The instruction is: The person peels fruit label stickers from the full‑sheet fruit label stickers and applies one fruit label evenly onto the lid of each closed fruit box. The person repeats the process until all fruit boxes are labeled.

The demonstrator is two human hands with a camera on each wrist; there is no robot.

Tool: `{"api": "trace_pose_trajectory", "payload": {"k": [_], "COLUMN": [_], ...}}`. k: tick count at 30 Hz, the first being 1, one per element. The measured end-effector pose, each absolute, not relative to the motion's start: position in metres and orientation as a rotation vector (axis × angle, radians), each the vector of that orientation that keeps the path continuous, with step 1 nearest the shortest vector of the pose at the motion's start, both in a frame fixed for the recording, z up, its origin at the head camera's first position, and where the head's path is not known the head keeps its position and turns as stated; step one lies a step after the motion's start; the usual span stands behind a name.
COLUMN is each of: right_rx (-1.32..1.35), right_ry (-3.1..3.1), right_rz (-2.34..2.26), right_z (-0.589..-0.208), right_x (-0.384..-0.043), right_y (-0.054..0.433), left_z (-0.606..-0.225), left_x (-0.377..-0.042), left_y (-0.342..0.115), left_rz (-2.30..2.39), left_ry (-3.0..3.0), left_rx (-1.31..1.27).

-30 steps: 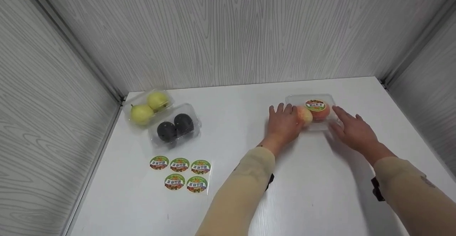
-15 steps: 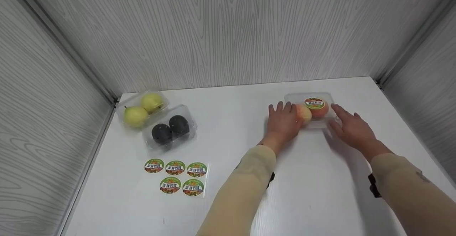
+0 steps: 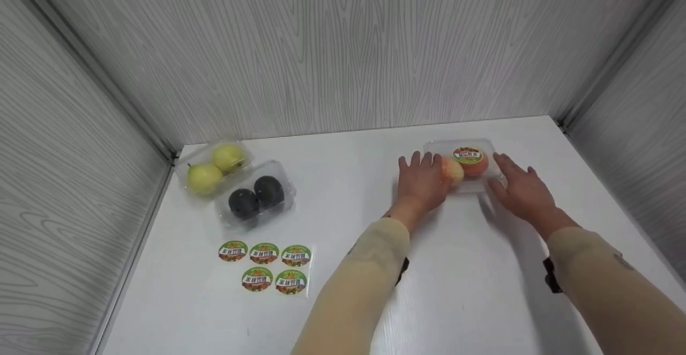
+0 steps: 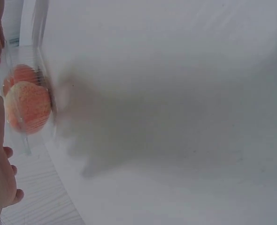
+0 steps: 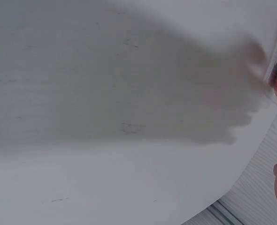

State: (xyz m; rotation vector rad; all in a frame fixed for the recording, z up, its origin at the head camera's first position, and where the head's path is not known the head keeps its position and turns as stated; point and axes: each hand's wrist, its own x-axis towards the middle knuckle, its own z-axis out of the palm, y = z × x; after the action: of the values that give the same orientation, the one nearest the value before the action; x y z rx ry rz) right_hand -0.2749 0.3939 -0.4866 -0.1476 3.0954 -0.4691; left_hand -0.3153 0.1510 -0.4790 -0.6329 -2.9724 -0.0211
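A clear plastic clamshell box (image 3: 482,186) with two reddish-orange peaches (image 3: 453,171) sits at the back right of the white table. An oval green-and-red label (image 3: 468,155) is on its lid above the right peach. My left hand (image 3: 420,182) lies at the box's left end, fingers pointing away and partly over the near peach; its thumb is hidden. At the opposite end is my right hand (image 3: 522,186), fingers extended along the side and thumb spread at the front corner. The left wrist view has the box and peaches (image 4: 28,108) at its left edge, beside my fingers.
A clear box of two yellow pears (image 3: 204,178) stands at the back left. Against it is another box with two dark round fruits (image 3: 244,203). A clear sheet of several oval labels (image 3: 257,279) lies in front of them. Wood-grain panels (image 3: 321,49) enclose the table.
The head view has shifted slightly, so the table's right part and both hands appear a little further left. Hands and peach box keep the same arrangement.
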Motion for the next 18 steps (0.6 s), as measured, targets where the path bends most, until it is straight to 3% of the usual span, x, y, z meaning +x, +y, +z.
{"api": "trace_pose_trajectory", "payload": {"k": [18], "right_rx": [-0.294], "right_ry": [3.181], "right_rz": [-0.523], "right_z": [-0.472], "right_x": [-0.318], "right_y": [0.351], "left_z": [-0.459], "left_x": [-0.331], "left_y": [0.037], "left_rz": [-0.113], "left_ry": [-2.951], "left_rx": [-0.396]}}
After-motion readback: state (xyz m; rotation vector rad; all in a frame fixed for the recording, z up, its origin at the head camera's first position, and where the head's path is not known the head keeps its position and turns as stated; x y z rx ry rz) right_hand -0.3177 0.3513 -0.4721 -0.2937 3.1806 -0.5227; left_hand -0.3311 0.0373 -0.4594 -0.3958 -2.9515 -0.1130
